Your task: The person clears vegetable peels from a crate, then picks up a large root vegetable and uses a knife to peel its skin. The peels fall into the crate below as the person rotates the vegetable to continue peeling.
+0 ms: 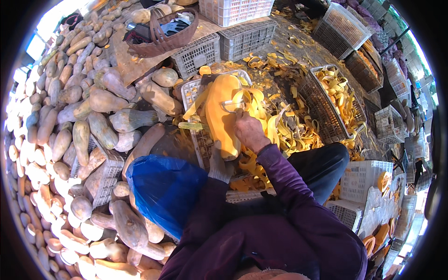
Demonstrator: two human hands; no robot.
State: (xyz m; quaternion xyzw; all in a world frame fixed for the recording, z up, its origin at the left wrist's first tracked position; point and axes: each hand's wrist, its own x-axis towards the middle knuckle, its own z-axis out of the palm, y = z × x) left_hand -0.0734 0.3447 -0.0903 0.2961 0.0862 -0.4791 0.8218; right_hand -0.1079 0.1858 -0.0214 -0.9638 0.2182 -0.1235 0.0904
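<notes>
A long peeled squash [221, 115], bright orange, lies lengthwise over a plastic crate [190, 101] in front of me. My gloved left hand [219, 162] holds its near end from the left. In my bare right hand [249, 128] is a peeler [231, 105], its metal head against the squash's right side. Curled strips of peel [257, 101] hang around the peeler and heap up on the right. Part of the left hand's fingers is hidden by the squash. A blue plastic cover [164, 190] wraps my left knee.
Unpeeled squashes [119, 120] are piled all along the left. A wicker basket [159, 42] with gloves stands on cardboard at the back. To the right is a crate of peel strips [334, 101]; more crates [365, 180] stand beyond it. Peel scraps litter the ground.
</notes>
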